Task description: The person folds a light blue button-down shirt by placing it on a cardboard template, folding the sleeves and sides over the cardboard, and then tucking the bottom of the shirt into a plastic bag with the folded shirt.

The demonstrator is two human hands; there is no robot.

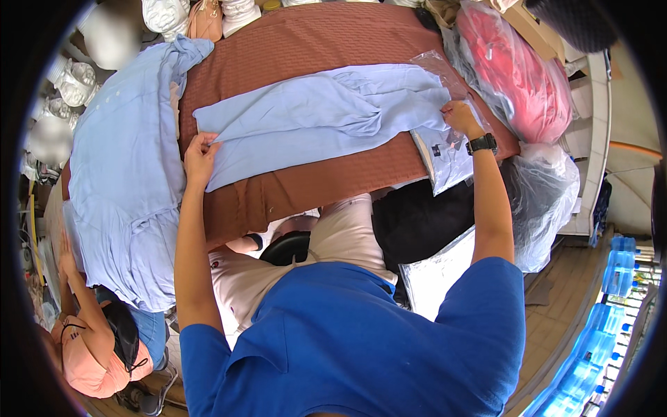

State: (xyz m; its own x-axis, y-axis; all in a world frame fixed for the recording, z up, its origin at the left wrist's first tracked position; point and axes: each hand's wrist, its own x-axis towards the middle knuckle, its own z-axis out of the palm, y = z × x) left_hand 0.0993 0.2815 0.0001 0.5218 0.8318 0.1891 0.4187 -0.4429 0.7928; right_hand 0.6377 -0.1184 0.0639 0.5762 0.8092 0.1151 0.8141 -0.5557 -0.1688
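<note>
A light blue garment (313, 111) lies lengthwise across the brown cloth-covered table (306, 170), folded into a long strip with creases near its middle. Its exact kind is not plain. My left hand (200, 160) pinches the garment's left edge between thumb and fingers. At the opposite end, my right hand (460, 118), with a black watch on the wrist, is closed on the garment's right edge. Under and beside that hand lies a clear plastic bag holding a folded light blue piece (445, 163), at the table's near right edge.
A pile of light blue clothes (125, 167) hangs over the table's left side. A co-worker (90, 347) is at lower left. Bagged red clothes (517, 76) stand right, above another clear bag (545, 208). White figurines (76, 83) line the far left. Blue water bottles (590, 354) stand lower right.
</note>
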